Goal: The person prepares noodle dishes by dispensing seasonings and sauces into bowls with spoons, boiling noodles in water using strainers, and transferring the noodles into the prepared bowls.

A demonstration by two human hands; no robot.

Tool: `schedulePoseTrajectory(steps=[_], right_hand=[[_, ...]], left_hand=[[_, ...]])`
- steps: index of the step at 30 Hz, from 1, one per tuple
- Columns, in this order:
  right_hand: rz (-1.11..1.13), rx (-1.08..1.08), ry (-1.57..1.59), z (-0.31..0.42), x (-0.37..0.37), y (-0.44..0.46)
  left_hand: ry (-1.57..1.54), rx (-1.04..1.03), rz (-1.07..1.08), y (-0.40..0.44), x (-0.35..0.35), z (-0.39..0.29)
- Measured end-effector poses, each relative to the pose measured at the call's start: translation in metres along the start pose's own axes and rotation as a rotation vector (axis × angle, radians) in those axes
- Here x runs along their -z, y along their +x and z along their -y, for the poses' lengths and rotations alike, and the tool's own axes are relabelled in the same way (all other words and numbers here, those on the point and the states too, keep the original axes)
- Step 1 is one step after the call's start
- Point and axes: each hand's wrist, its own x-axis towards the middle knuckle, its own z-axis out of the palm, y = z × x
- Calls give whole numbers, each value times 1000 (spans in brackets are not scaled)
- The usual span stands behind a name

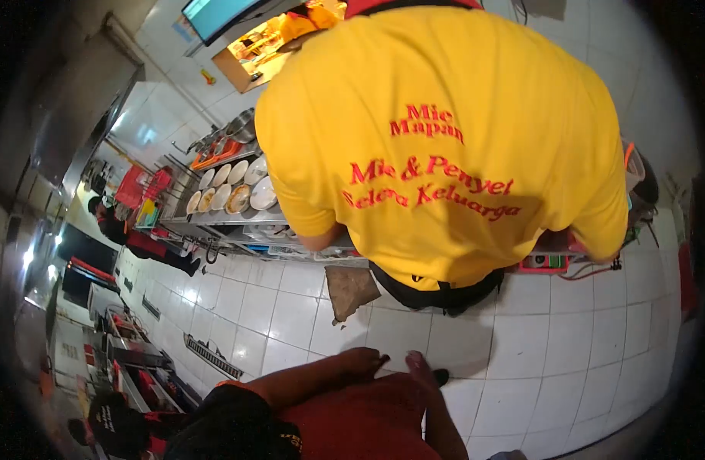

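My left hand (362,361) is at the lower middle, in front of the red apron (352,418). Its fingers are curled, and a small dark thing (384,358) shows at their tips; I cannot make out what it is. To its right is my right hand (420,366), slightly blurred, its fingers stretched forward with nothing visible in them. The hands are apart, over the white tiled floor. Directly ahead, a co-worker in a yellow shirt (444,153) stands with their back to me, their own hands hidden.
A steel counter (214,218) with several used-looking plates (238,198) runs along the left of the co-worker. A torn piece of cardboard (351,292) lies on the floor. Further left are a floor drain grate (212,356) and another person (138,234). A screen (218,17) hangs above.
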Motion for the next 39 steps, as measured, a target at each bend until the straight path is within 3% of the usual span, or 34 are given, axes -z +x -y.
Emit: schedulePoseTrajectory(steps=[2,4,5,6,9,11,12,14,16,18,21,22,23,24,25,28,30,31,32,33,34,35,36,37,38,39], right_hand=[[53,328,68,30,-36,4],[66,259,43,74,-63,-19],[66,190,19,85,-73,-34],[72,183,5,84,-84,-44],[148,182,-72,98,-117,-61],[258,117,-177,132,-145,-75],[254,149,-215,145,-163,-72],[286,208,-367,153,-203,-87],[367,166,-415,146,-244,-81],[421,225,-429,149,-280,-73],[521,346,-459,185,-322,-64],[506,352,-465,187,-329,-60],[548,416,-721,202,-339,-65],[585,469,-972,214,-347,-74],[720,284,-1152,228,-347,-79],[671,112,-1212,129,-312,-57],[694,-14,-1118,30,-256,-17],[756,-6,-856,-53,-205,6],[606,-126,-1141,90,-202,-52],[817,337,-1587,-30,-138,-24],[416,0,-1561,-130,-89,-11],[-154,192,-1499,-154,-59,-36],[332,-656,-1182,-39,-42,-56],[327,-689,-1235,-109,3,-42],[385,-477,-1340,-113,29,-49],[404,-611,-1260,-95,43,-52]], left_hand=[[15,-40,-22,18,-19,18],[-273,-466,-356,19,-37,43],[-197,-261,-222,15,-34,53],[-214,-265,-223,9,-42,67],[-287,-374,-367,-12,-58,132],[-544,-525,-406,-21,-86,190],[-534,-529,-463,-15,-105,221],[-717,-259,-472,-74,-102,246],[-696,-155,-500,-94,-130,297],[-697,84,-78,-132,-127,329],[-964,78,-66,-195,-128,343],[-1308,-12,-75,-212,-127,346],[-1645,-99,-67,-223,-129,353],[-1626,-96,-49,-215,-136,368],[-1669,-133,-141,-189,-152,388],[-1844,-254,-340,-115,-206,466],[-1335,-139,-653,-79,-238,516],[-1814,-7,-498,-176,-185,460],[-1425,68,-529,-167,-201,476],[-1015,136,-547,-151,-239,513],[-861,40,-639,-101,-315,578],[-509,304,-422,-136,-298,554],[-892,627,-465,-137,-340,566],[-863,714,-475,-153,-356,560],[-760,709,-462,-163,-351,551],[-696,690,-450,-165,-348,537]])
